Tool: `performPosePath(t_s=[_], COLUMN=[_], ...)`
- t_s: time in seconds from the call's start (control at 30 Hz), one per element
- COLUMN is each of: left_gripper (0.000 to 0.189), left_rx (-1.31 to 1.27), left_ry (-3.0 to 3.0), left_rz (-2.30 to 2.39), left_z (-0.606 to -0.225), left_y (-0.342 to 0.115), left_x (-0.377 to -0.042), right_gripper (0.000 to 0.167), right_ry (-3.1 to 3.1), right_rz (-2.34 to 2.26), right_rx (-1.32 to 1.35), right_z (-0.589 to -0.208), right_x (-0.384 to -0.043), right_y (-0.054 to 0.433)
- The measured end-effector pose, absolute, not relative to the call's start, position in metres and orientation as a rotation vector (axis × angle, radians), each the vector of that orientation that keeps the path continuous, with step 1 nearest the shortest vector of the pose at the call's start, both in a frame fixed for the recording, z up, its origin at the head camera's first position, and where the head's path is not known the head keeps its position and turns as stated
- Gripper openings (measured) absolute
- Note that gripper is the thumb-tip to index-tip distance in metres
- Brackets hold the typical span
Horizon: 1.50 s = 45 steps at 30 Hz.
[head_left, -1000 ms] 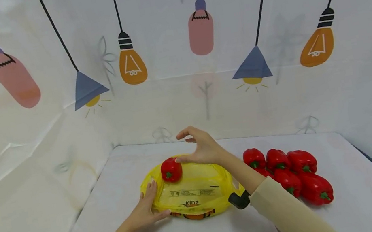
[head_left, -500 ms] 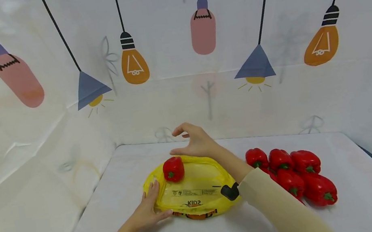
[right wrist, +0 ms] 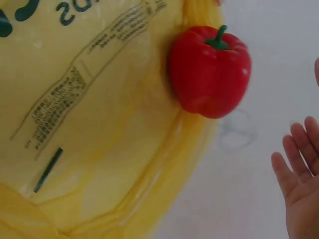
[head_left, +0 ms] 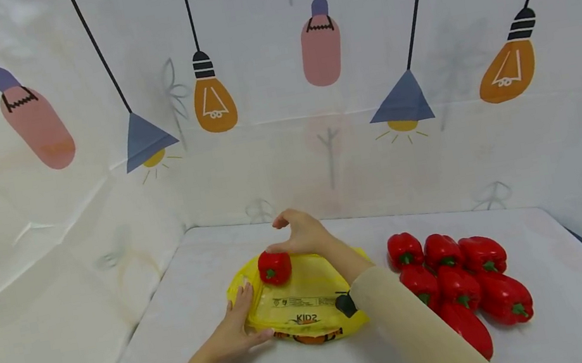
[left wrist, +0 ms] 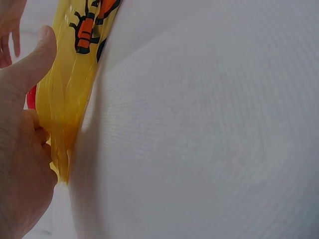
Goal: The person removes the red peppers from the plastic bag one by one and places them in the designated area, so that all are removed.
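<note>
A red bell pepper (head_left: 274,267) with a green stem sits on the left part of a yellow plastic bag (head_left: 308,281) spread on the table. My left hand (head_left: 235,331) rests against the bag's left edge, thumb and fingers spread; in the left wrist view its thumb (left wrist: 37,59) lies along the yellow film and the fingers are partly hidden. Just behind the pepper hovers my right hand (head_left: 302,231), holding nothing, with thumb and fingers apart. The right wrist view shows its fingers (right wrist: 301,147) extended and clear of the pepper.
Several more red bell peppers (head_left: 458,285) lie grouped on the white table (head_left: 569,289) to the right of the bag, partly behind my right sleeve (head_left: 407,322). A white wall covering (head_left: 288,163) printed with lamps closes off the back and left.
My right hand first rose off the pepper, then came down a little behind it. The right forearm shifted left, uncovering more of the grouped peppers. My left hand stayed at the bag's edge.
</note>
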<state>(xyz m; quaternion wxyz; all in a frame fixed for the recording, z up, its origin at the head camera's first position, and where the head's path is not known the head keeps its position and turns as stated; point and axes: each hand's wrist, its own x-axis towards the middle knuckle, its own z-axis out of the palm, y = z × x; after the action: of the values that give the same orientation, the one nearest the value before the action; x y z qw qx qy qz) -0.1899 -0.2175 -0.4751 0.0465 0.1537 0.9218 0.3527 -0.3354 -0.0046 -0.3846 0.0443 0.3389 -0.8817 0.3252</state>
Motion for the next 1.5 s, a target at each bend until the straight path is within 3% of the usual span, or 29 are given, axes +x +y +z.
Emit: performPosePath(t_s=[0.6,1.1,1.5], left_gripper=[0.107,0.106,0.107], left_rx=[0.437,0.467,0.422], left_ry=[2.819,2.824,2.826], left_rz=[1.054,1.063,1.032], left_z=[-0.477,-0.482,-0.479], left_y=[-0.214,-0.211,-0.216], left_x=[-0.189,-0.191,-0.188], right_gripper=[0.077,0.062,0.085], right_ry=[-3.019,-3.100,-3.042], right_rz=[0.760,0.972,1.064], right_rx=[0.868,0.729,0.716], right_z=[-0.411,-0.430,-0.431], right_x=[-0.326,-0.320,-0.322], right_y=[-0.027,-0.030,-0.033])
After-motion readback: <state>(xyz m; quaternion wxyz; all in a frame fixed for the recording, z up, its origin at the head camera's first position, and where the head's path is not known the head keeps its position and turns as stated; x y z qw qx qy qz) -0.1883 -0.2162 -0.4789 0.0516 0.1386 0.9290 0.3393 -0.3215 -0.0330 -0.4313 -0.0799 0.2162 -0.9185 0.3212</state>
